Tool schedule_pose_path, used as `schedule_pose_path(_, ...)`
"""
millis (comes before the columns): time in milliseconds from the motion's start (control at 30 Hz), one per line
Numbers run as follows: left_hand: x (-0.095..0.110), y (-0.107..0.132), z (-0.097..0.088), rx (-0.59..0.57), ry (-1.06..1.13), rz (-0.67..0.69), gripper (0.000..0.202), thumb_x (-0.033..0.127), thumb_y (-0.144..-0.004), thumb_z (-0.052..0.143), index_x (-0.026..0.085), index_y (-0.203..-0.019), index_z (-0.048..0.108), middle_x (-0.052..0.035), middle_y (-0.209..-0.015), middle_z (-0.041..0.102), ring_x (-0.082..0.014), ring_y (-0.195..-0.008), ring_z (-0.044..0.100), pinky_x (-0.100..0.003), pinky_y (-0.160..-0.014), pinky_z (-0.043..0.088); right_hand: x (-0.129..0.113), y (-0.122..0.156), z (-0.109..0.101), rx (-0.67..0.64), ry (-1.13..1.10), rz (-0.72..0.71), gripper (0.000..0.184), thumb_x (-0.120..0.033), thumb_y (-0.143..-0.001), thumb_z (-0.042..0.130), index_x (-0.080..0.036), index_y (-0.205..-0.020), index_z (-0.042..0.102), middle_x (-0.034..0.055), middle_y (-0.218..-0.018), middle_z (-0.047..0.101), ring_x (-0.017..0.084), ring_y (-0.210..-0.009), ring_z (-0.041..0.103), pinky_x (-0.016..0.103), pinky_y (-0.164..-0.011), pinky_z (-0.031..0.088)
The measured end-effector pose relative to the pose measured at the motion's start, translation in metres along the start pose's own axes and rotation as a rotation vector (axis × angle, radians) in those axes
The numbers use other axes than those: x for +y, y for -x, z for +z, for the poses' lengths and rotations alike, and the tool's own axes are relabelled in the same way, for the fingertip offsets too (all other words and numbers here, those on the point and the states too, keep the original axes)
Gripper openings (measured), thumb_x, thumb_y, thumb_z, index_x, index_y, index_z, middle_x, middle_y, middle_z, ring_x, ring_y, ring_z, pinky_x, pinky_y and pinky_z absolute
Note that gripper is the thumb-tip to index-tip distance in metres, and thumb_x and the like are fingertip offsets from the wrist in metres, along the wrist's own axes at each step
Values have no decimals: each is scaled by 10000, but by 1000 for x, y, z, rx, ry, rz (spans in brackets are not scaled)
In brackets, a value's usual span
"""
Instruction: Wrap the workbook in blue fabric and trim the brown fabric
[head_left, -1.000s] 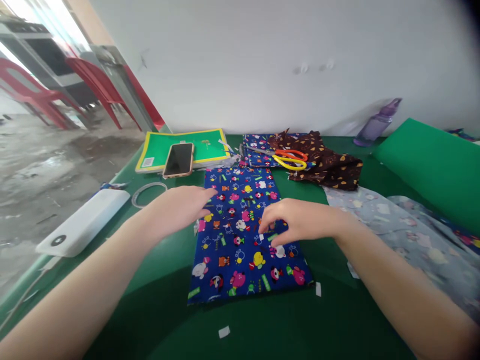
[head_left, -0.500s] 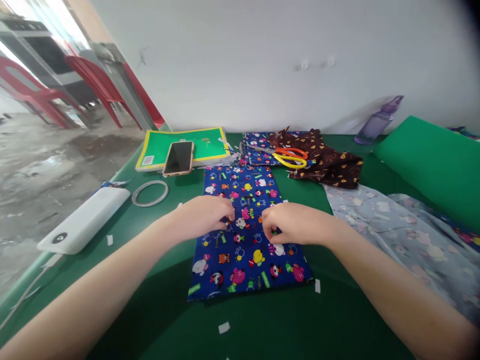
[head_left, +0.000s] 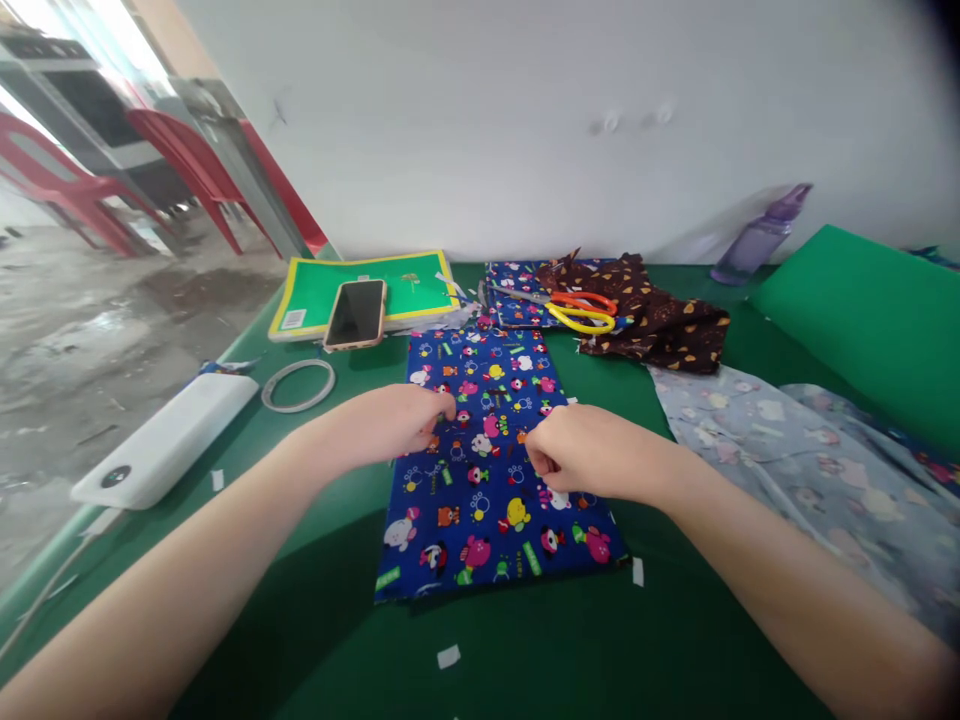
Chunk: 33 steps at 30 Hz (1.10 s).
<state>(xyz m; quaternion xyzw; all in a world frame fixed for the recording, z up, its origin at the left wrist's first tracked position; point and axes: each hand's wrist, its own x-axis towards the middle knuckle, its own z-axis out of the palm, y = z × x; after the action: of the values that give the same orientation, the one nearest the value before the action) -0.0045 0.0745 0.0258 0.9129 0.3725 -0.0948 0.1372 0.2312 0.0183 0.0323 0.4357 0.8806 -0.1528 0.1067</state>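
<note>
Left hand point(head_left: 401, 415): fingers curled, tips turned down over the blue cartoon-print cloth point(head_left: 480, 500), just in from its left edge. Right hand point(head_left: 589, 448): fingers curled nearly to a fist, knuckles inside the cloth's right edge. Undersides of both hidden; cannot tell whether thumbs meet fingertips or pinch anything. Contact with the cloth seems likely, no more than that.

Cloth lies directly beneath the fingers, flat on the green tabletop point(head_left: 540, 650), long axis running away from the person. Hands face each other roughly level across its width, around mid-length, so the line between them crosses that axis. Neither hand plainly nearer its middle; a strip of print shows between.

Outward from the cloth: pale ring point(head_left: 300, 407) left of it, white power bank point(head_left: 165, 440) farther left. Smartphone point(head_left: 356, 315) overlapping a green notebook point(head_left: 409, 285) beyond its far left corner. Orange-and-yellow-handled scissors point(head_left: 581, 312) past its far end, right side, by brown printed fabric point(head_left: 675, 325). Pale printed fabric point(head_left: 787, 450) well right.
</note>
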Motion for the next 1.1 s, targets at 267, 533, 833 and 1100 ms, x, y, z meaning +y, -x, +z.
schedule_pose_path(267, -47, 30, -23, 60, -46, -159, 422, 72, -725, 450, 197, -1108, 574, -23, -833, 643, -152, -686, 582, -248, -595, 379, -4, -2, -1, -65, -5, 13, 122, -74, -630, 622, -174, -675, 568, -2, -642, 620, 118, -550, 469, 259, -479, 246)
schedule_pose_path(533, -40, 34, -28, 148, -65, -191, 434, 133, -804, 411, 154, -1217, 540, -67, -965, 655, -186, -833, 608, -279, -733, 441, 3, -2, 1, -62, -102, -22, 152, -58, -623, 609, -183, -684, 547, -16, -659, 610, 114, -590, 503, 248, -494, 250)
schedule_pose_path(833, -56, 35, -29, 180, -169, -202, 424, 159, -756, 530, 128, -1176, 576, -119, -1067, 650, -257, -938, 616, -365, -834, 451, 11, -3, 0, -86, -178, -54, 121, -97, -652, 599, -186, -732, 582, -19, -702, 622, 109, -619, 532, 229, -510, 295)
schedule_pose_path(1100, -22, 16, -8, 88, -23, 73, 343, 215, -837, 545, 202, -1179, 568, -71, -1205, 620, -217, -1106, 576, -338, -943, 435, 9, -3, -1, -107, -145, -42, 115, -107, -652, 594, -177, -744, 595, -14, -689, 634, 112, -588, 516, 242, -493, 288)
